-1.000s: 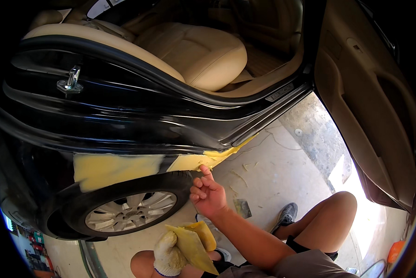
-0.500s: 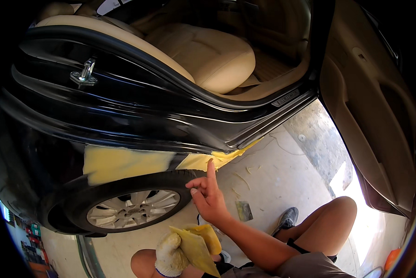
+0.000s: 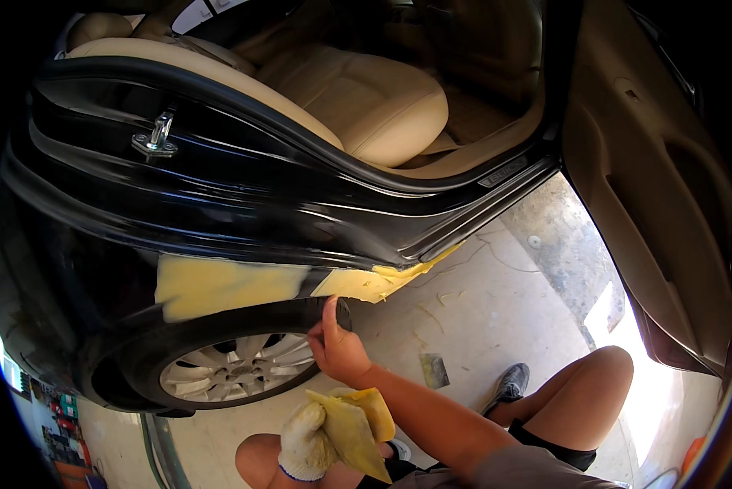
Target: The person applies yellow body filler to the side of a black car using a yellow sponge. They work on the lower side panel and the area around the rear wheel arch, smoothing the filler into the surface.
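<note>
Gloved left hand (image 3: 305, 440), fingers clamped around a yellow sheet (image 3: 351, 444) | Bare right hand (image 3: 339, 350), one finger raised (the others curled) | Yellow patch (image 3: 351, 284) on black car (image 3: 244, 191), just beyond that fingertip

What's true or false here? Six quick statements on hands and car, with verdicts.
1. The left hand is gloved. True.
2. The right hand holds the yellow sheet. False: the left hand holds it.
3. Yellow coating shows on the black body panel above the tire. True.
4. The car door is shut. False: it stands open.
5. The seat is tan. True.
6. The wheel rim is yellow. False: it is silver.
</note>
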Tool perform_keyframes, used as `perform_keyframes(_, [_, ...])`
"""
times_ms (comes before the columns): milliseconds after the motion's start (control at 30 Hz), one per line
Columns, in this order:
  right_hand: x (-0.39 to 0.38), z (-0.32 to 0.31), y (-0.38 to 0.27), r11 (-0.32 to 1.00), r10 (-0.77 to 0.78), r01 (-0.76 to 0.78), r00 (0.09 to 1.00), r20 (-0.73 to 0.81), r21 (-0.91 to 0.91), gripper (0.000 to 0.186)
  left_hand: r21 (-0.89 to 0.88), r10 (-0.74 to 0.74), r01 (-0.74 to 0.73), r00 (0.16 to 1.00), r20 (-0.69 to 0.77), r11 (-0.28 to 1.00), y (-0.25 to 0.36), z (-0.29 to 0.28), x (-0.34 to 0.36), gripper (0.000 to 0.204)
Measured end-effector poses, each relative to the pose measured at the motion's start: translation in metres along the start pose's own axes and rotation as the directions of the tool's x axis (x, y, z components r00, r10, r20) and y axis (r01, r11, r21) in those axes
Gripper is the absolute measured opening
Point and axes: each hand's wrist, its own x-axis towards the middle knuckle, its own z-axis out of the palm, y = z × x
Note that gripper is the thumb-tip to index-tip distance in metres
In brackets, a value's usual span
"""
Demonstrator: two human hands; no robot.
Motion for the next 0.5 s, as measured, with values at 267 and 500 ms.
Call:
perform_keyframes(267, [-0.051, -0.087, -0.024, 0.931, 0.274, -0.281, 0.96, 0.06, 0.233, 0.052, 0.107, 0.195, -0.184, 0.975, -0.104, 0.977, -0.005, -0.009, -0.002, 0.065])
perform_keyframes(500, [0.019, -0.097, -0.061, 0.325, 0.539, -0.45, 0.811, 0.229, 0.832, 0.021, 0.086, 0.34, -0.329, 0.913, -0.225, 0.94, 0.004, -0.029, 0.01, 0.065])
